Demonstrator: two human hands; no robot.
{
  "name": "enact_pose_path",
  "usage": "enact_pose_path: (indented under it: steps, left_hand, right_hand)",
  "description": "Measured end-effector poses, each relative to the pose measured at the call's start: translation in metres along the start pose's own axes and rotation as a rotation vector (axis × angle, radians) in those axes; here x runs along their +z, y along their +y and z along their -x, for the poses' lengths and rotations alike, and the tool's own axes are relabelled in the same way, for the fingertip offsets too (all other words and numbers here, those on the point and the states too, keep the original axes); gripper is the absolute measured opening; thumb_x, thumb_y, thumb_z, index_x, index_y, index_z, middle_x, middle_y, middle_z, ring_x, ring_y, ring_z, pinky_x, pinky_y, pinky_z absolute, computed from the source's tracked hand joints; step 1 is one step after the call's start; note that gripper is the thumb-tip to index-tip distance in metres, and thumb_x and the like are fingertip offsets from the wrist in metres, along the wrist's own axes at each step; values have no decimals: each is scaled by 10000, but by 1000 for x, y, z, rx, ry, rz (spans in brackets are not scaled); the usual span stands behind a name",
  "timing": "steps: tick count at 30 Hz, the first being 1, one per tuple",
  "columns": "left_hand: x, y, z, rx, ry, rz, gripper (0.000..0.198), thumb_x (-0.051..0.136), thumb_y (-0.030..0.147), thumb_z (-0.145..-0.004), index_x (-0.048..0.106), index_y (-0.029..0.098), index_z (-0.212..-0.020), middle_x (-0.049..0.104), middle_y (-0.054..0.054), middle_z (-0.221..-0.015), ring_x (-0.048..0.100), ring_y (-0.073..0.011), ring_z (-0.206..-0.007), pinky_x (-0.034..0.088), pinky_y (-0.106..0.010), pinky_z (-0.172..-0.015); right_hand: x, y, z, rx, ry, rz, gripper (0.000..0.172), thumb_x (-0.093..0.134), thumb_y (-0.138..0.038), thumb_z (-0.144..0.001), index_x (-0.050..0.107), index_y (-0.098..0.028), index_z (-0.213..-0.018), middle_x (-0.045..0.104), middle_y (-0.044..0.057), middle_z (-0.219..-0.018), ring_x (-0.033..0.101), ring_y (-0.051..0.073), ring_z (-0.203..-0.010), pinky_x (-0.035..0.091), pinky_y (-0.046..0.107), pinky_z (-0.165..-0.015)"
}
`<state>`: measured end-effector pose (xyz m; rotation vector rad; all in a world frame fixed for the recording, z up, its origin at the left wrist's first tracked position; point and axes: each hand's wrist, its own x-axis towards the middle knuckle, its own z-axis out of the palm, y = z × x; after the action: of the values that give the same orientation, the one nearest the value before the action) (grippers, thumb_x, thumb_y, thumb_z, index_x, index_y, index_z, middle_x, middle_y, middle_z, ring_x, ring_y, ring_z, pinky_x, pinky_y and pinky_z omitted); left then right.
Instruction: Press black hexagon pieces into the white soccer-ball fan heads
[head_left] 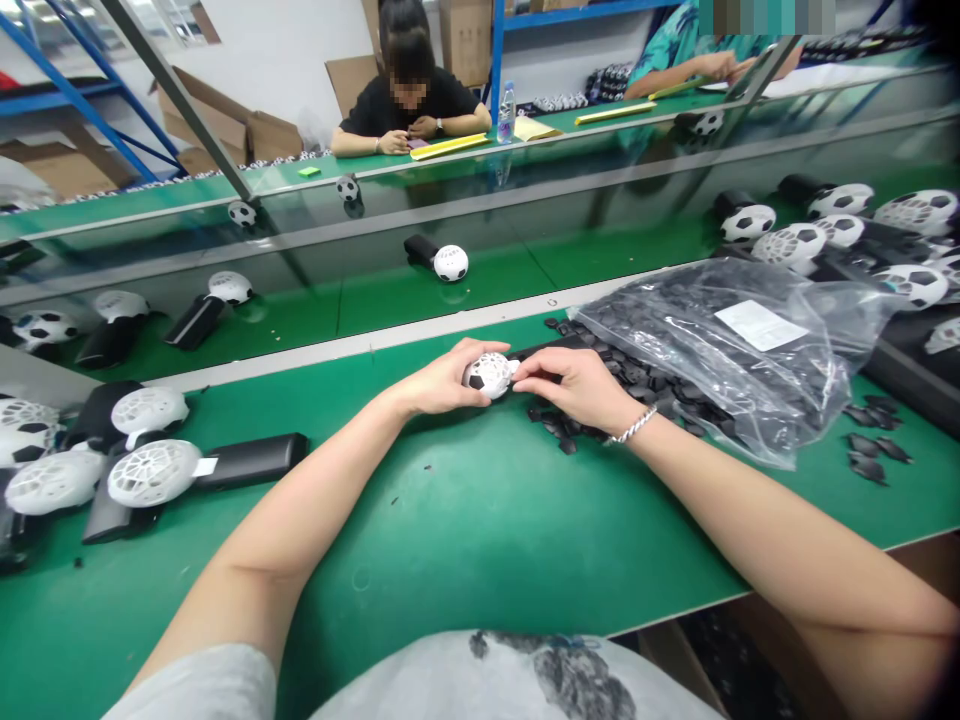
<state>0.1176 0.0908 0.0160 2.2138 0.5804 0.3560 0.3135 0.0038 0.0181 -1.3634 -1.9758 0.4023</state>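
A white ball-shaped piece (489, 375) with black patches and an open lattice is held in my left hand (450, 378), thumb below it and fingers over its top. My right hand (574, 385) pinches at a small white tab on the right side of the ball; its thumb and forefinger meet there. A dark bar-shaped body partly shows behind my right hand. Small black pieces (652, 385) lie heaped beside and behind my right hand, partly under a clear plastic bag (720, 340) full of more such pieces.
White lattice balls (154, 473) on black bodies lie at the left; several more (791, 245) are at the right. Beyond a pale rail runs a green belt (360, 290) carrying similar units (451, 263). Across it sit a person in black (457, 95) and another person in a patterned sleeve (667, 50).
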Motion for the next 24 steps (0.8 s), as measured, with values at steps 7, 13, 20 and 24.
enact_pose_path:
  steps: [7, 13, 20, 24]
  left_hand:
    - [20, 3, -3, 7, 200, -13, 590, 714, 281, -597, 479, 198, -1131, 497, -69, -1117, 498, -237, -1031, 405, -383, -914]
    - [27, 4, -4, 2, 301, -9, 489, 690, 257, -623, 498, 195, -1069, 515, -56, -1074, 517, -216, -992, 411, -372, -900]
    - [34, 9, -2, 71, 370, -21, 424, 655, 188, -619, 509, 198, -1017, 518, -61, -1049, 499, -223, -1029, 393, -378, -929]
    - [-2, -1, -13, 41, 453, -119, 436, 643, 183, -620, 509, 212, -1035, 526, -50, -1076, 512, -224, -1019, 405, -381, -908]
  right_hand:
    - [10, 4, -4, -85, 1, -63, 87, 569, -201, -794, 644, -181, -754, 652, 21, -776, 588, 140, -753, 444, 256, -717]
    - [11, 7, -6, -10, -10, -52, 88, 604, -226, -764, 598, -170, -696, 604, 3, -700, 547, 127, -667, 407, 242, -637]
    - [8, 3, -12, 115, -43, -21, 131, 632, -279, -732, 571, -175, -683, 567, -25, -647, 513, 110, -589, 379, 219, -553]
    - [-20, 13, -7, 63, 75, 135, 165, 583, -332, -783, 586, -177, -841, 608, 39, -852, 557, 162, -786, 439, 282, -720]
